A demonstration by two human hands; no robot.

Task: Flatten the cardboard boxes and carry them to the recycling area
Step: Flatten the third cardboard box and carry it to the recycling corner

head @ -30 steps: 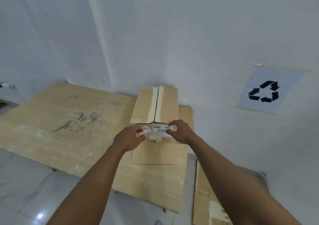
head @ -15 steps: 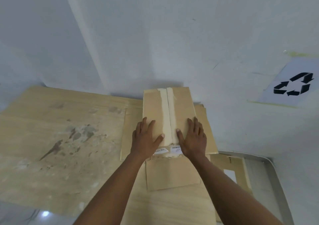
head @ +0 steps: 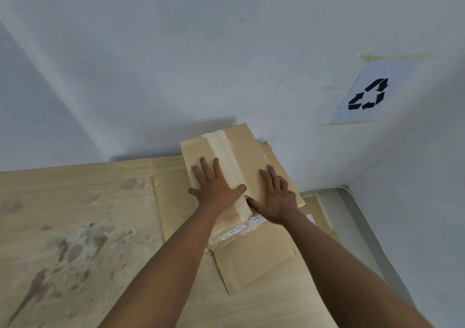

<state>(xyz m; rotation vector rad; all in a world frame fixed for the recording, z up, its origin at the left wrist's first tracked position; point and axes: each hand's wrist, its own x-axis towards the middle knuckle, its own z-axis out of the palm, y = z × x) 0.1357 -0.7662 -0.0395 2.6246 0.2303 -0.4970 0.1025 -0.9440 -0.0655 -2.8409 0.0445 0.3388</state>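
Head view: a cardboard box [head: 247, 160] sat against the white wall [head: 176, 63], at the far edge of a stained plywood sheet [head: 75, 227]. It rested on a layer of flattened cardboard [head: 171, 201] that showed to its left and, beyond its right edge, near the wall. A wide strip of pale tape [head: 225, 156] ran along the middle of the box's top, from the far edge to the near one. At the near end, one flap [head: 251, 259] lay folded out flat toward the person, and white labels [head: 241, 229] with small print, too blurred to read, sat just above it.

The left hand [head: 216, 189] lay palm down on the box's top, left of the tape. Its fingers were straight and spread, its thumb reached across onto the tape, and it held nothing. The right hand [head: 276, 199] pressed flat on the top, right of the tape, fingers straight and slightly spread, thumb pointing toward the tape's near end, and it too gripped nothing.

A recycling sign [head: 364, 96], taped along its top and bottom edges, hung on the wall up and to the right of the box.
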